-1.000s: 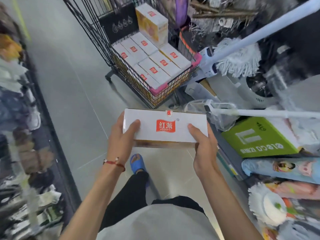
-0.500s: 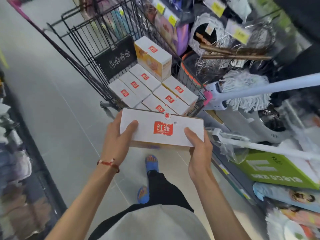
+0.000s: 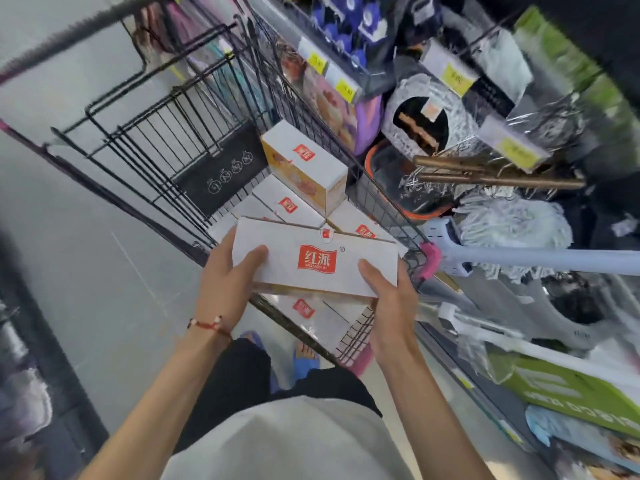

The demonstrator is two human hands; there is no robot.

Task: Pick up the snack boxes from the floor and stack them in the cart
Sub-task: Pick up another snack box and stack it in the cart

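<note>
I hold a flat white snack box (image 3: 311,268) with a red logo level above the near end of the black wire cart (image 3: 166,133). My left hand (image 3: 228,282) grips its left end, thumb on top. My right hand (image 3: 388,299) grips its right end the same way. Inside the cart several identical white boxes (image 3: 287,204) lie flat in a layer. One more box (image 3: 304,168) sits on top of them at the far right, orange side showing. Another box (image 3: 308,311) shows under the held one.
Shop shelving (image 3: 450,74) with price tags lines the right side. Mop heads (image 3: 512,226) and a pale blue mop handle (image 3: 540,259) jut out next to the cart. A green carton (image 3: 568,396) sits low right. Grey floor (image 3: 86,254) stretches left; dark shelving runs along the far left.
I have stepped up to the cart. The box, still in both hands, has moved forward from over the floor to over the cart's near end.
</note>
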